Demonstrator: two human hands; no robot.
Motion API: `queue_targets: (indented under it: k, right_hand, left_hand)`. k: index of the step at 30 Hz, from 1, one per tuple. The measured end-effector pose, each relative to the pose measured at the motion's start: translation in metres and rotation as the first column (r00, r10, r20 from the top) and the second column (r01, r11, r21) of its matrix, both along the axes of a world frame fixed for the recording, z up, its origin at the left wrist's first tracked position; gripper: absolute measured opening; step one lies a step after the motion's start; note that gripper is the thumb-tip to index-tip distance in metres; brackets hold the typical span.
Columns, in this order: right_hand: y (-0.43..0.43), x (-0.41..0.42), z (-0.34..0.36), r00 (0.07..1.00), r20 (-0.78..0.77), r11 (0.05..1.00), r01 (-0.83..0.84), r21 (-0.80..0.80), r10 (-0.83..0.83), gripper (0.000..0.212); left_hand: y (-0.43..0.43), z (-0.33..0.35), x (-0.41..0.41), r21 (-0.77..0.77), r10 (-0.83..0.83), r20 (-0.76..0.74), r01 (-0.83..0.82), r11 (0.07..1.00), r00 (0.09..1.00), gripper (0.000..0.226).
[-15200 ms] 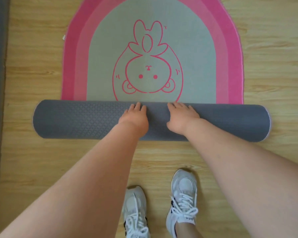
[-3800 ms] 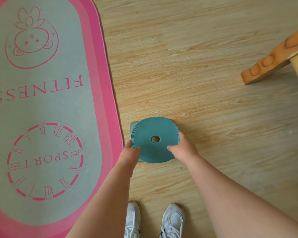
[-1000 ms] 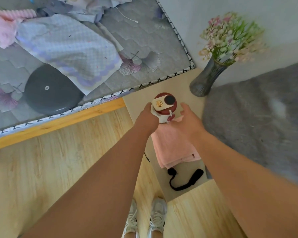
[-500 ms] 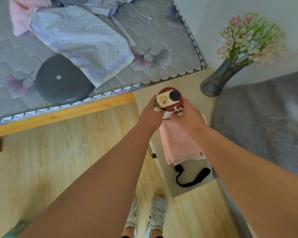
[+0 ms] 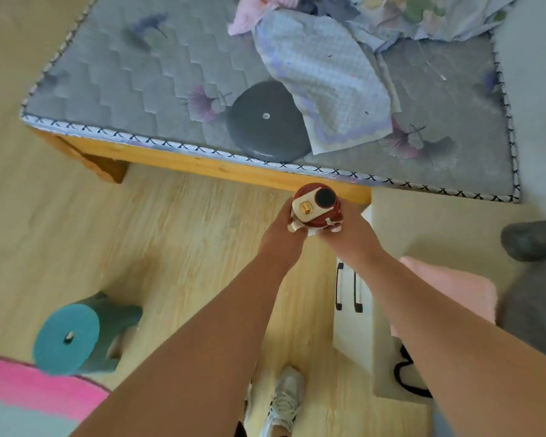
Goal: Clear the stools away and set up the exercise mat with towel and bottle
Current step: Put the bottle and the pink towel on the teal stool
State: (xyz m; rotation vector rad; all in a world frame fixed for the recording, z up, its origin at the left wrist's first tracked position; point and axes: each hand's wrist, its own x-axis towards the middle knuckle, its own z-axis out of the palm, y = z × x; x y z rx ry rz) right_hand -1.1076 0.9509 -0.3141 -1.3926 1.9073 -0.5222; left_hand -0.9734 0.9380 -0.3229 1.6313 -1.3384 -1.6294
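**Bottle in both hands, on its way to the mat**

The red bottle (image 5: 316, 207) is held upright over the wooden floor, just in front of the bed (image 5: 123, 74) frame. The left hand (image 5: 284, 234) and right hand (image 5: 349, 230) each wrap it from their own side below the cream lid.

The step in hand looks like carrying it to the pink mat (image 5: 29, 395), whose corner shows at the lower left. To do that well, keep the bottle level and the lid up. Hold it by the body, not by the cap, since the gold catch on top may spring open. Set it down on the floor beside the mat, or near its edge, where it will not be knocked over.

The teal stool (image 5: 73, 334) stands just beside the mat's corner, so steer round it. The pink towel (image 5: 454, 288) lies on the low desk (image 5: 438, 222) at the right and is not yet fetched. A grey stool (image 5: 267, 121) rests on the bed.

No brand, label or writing can be read. The lid shows only the gold catch and a dark round button, and the mat is blurred.
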Motion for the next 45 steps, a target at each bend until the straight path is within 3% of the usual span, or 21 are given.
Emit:
queue_targets:
  k: [11, 20, 23, 33, 38, 45]
  right_hand:
    - [-0.017, 0.224, -0.029, 0.921, 0.001, 0.904, -0.381, 0.194, 0.388, 0.056]
    - [0.011, 0.453, -0.078, 0.808, 0.085, 0.743, -0.572, 0.349, 0.582, 0.06]
    - [0.023, 0.507, -0.094, 0.758, 0.098, 0.674, -0.625, 0.393, 0.645, 0.062]
    - [0.056, 0.629, -0.168, 0.591, 0.126, 0.485, -0.75, 0.45, 0.797, 0.056]
    - [0.059, 0.673, -0.217, 0.508, 0.139, 0.4, -0.795, 0.456, 0.85, 0.064]
    - [0.066, 0.706, -0.273, 0.458, 0.149, 0.329, -0.795, 0.509, 0.877, 0.066]
  left_hand:
    - [0.035, -0.036, 0.231, 0.157, 0.261, 0.144, -0.282, 0.946, 0.955, 0.059]
    - [0.1, -0.075, 0.447, 0.212, 0.376, 0.262, -0.433, 0.876, 0.889, 0.06]
    - [0.125, -0.09, 0.494, 0.245, 0.47, 0.239, -0.521, 0.818, 0.85, 0.06]
    - [0.177, -0.16, 0.593, 0.36, 0.645, 0.262, -0.693, 0.624, 0.718, 0.063]
    - [0.19, -0.21, 0.621, 0.352, 0.718, 0.289, -0.767, 0.536, 0.634, 0.059]
    - [0.198, -0.261, 0.643, 0.384, 0.712, 0.312, -0.769, 0.511, 0.629, 0.057]
